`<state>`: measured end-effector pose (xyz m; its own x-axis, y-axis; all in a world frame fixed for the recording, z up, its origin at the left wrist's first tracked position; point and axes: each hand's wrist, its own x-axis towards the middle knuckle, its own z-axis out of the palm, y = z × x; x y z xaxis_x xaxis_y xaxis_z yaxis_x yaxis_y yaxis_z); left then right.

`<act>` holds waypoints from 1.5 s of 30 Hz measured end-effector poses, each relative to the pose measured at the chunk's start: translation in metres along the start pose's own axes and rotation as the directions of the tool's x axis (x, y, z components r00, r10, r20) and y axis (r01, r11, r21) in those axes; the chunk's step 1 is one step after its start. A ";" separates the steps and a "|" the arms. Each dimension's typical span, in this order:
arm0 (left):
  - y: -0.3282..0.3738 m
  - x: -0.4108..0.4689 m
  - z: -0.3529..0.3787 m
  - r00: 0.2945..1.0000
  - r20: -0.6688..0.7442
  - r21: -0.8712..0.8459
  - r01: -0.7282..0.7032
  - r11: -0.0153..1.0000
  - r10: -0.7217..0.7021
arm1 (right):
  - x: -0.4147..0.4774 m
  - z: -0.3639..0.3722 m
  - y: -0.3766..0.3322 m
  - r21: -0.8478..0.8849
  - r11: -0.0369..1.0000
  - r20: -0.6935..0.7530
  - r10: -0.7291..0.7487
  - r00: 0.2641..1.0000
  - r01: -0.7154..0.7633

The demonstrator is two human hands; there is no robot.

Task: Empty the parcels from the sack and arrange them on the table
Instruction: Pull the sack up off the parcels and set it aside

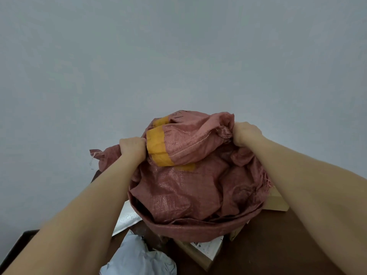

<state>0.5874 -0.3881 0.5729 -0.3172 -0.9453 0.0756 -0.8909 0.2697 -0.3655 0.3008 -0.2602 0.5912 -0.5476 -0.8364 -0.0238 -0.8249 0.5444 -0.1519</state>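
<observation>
Left hand (132,148) and right hand (246,133) fingers clench the reddish woven plastic sack (188,191), which hangs below them over the dark brown table (278,245); any parcel snagged inside may drop late and tumble off.

We're seeing the sack (188,187) showing dusty pink-red, with a fine woven crosshatch sheen. We're reading an orange-yellow band (157,147) across its upper fold; the dark marks beside it are too blurred to read. Table (278,245) is showing dark brown. Mailer (127,217) is reading white with a faint quilted pattern, bag (139,257) pale grey-white, box (276,201) plain tan, label (208,247) white with black print. Wall (178,56) is showing flat pale grey.
</observation>
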 end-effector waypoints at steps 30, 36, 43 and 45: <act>-0.017 -0.006 -0.090 0.965 -0.119 -0.600 0.117 0.791 -0.233 | -0.018 -0.066 -0.020 0.619 0.783 -0.231 0.254 0.939 -0.060; 0.000 -0.002 -0.108 0.962 -0.182 -0.712 0.015 0.702 -0.205 | -0.022 -0.072 -0.005 0.654 0.754 -0.232 0.279 0.932 -0.062; 0.025 0.005 -0.160 0.923 -0.286 -0.776 -0.066 0.627 -0.256 | -0.022 -0.099 0.016 0.755 0.655 -0.255 0.351 0.901 -0.041; 0.036 0.007 -0.171 0.926 -0.287 -0.781 -0.078 0.620 -0.245 | -0.023 -0.106 0.028 0.774 0.632 -0.261 0.369 0.892 -0.035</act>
<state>0.4978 -0.3535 0.7189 -0.1690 -0.8890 0.4255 -0.7814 0.3840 0.4918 0.2759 -0.2193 0.6921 -0.8294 -0.5287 0.1806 -0.3937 0.3238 -0.8603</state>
